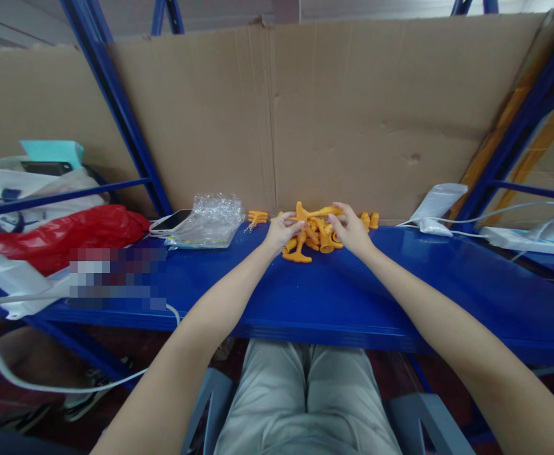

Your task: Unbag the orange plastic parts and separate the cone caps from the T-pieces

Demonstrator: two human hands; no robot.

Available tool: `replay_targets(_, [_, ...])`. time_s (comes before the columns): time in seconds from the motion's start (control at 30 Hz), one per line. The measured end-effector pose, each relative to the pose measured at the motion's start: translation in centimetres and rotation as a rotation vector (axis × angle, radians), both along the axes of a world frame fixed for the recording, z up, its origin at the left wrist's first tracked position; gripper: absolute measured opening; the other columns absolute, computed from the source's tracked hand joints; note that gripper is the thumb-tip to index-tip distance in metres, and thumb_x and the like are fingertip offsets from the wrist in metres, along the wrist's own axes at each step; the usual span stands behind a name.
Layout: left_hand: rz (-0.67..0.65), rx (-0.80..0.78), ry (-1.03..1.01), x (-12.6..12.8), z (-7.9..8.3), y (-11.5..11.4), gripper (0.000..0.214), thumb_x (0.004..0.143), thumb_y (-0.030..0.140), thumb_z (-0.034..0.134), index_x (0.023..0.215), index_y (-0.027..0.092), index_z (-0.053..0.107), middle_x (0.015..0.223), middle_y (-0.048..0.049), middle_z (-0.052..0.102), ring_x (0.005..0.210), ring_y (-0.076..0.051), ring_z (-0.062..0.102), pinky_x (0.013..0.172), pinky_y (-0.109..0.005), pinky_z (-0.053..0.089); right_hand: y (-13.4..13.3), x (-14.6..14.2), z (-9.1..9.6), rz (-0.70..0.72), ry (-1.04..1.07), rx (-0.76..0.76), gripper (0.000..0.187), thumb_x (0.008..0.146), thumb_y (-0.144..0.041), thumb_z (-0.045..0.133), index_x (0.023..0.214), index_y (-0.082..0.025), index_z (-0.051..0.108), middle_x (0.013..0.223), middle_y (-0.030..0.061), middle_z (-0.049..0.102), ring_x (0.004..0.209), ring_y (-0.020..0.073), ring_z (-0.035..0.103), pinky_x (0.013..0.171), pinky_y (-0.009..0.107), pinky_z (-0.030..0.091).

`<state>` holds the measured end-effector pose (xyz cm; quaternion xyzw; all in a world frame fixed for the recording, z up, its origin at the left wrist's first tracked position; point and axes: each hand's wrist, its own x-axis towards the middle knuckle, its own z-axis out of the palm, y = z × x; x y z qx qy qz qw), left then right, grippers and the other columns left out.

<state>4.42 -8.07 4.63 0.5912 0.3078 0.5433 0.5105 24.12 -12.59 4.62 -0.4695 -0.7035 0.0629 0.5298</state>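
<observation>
An orange T-shaped plastic handle (300, 212) is held between my hands, above a loose heap of orange plastic parts (312, 239). My left hand (282, 229) has its thumb and fingers closed at the handle's left side. From the right, my right hand (351, 229) pinches the far end of an orange shaft, which seems to belong to the same piece. The heap mixes T-shaped handles and hollow, cup-like pieces. Another T-shaped handle (297, 256) lies at its front. Left of it are several orange handles with thin metal spirals (256, 218), like corkscrews.
Orange cup-like parts (370, 220) stand right of the heap. Clear plastic bags (213, 221) and a phone (175, 221) lie left, beside a red bag (68, 234). A white power strip (532, 240) and cables are right. Cardboard (376, 114) backs the blue table (319, 297).
</observation>
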Motion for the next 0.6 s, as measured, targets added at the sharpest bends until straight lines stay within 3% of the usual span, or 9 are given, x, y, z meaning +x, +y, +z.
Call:
replay_targets(0.1, [-0.014, -0.001, 0.007, -0.1, -0.2, 0.2, 0.037, 0.067, 0.018, 0.082, 0.097, 0.014, 0.061, 0.076, -0.0043, 0.075, 0.075, -0.018, 0.074, 0.077, -0.032, 0.059, 0.2, 0.3, 0.2, 0.018, 0.115, -0.089, 0.057, 0.092, -0.055, 0.047, 0.138, -0.022, 0.042, 0.080, 0.0069, 0.073, 0.051, 0.0204, 0.064, 0.055, 0.038, 0.056])
replay_targets(0.2, [-0.025, 0.027, 0.015, -0.2, -0.3, 0.3, 0.036, 0.068, 0.021, 0.082, 0.097, 0.014, 0.062, 0.077, -0.0044, 0.075, 0.076, -0.018, 0.074, 0.077, -0.032, 0.059, 0.3, 0.5, 0.5, 0.006, 0.193, -0.161, 0.058, 0.090, -0.058, 0.050, 0.136, -0.023, 0.043, 0.064, 0.0016, 0.067, 0.040, 0.0185, 0.058, 0.047, 0.037, 0.052])
replay_targets(0.3, [-0.027, 0.070, 0.028, -0.4, -0.4, 0.6, 0.035, 0.069, 0.025, 0.080, 0.097, 0.015, 0.063, 0.080, -0.0056, 0.076, 0.078, -0.019, 0.074, 0.077, -0.033, 0.059, 0.4, 1.0, 0.8, 0.002, 0.256, -0.232, 0.052, 0.087, -0.060, 0.054, 0.124, -0.024, 0.050, 0.062, 0.0003, 0.065, 0.039, 0.0180, 0.057, 0.048, 0.038, 0.053])
replay_targets(0.47, [-0.024, 0.195, 0.066, -0.4, -0.4, 1.0, 0.034, 0.071, 0.031, 0.079, 0.096, 0.014, 0.063, 0.089, -0.0086, 0.076, 0.085, -0.021, 0.073, 0.082, -0.036, 0.059, 0.3, 1.8, 1.4, 0.129, 0.349, -0.227, 0.041, 0.076, -0.060, 0.070, 0.091, -0.025, 0.053, 0.076, 0.0013, 0.067, 0.047, 0.0144, 0.059, 0.042, 0.030, 0.050])
replay_targets(0.6, [0.005, 0.272, 0.038, -0.4, -0.1, 1.1, 0.039, 0.071, 0.037, 0.079, 0.099, 0.014, 0.064, 0.099, -0.0112, 0.075, 0.088, -0.021, 0.073, 0.083, -0.035, 0.059, -0.3, 1.9, 1.9, 0.201, 0.365, -0.233, 0.043, 0.071, -0.058, 0.076, 0.087, -0.025, 0.053, 0.075, -0.0006, 0.065, 0.048, 0.0125, 0.058, 0.040, 0.026, 0.049])
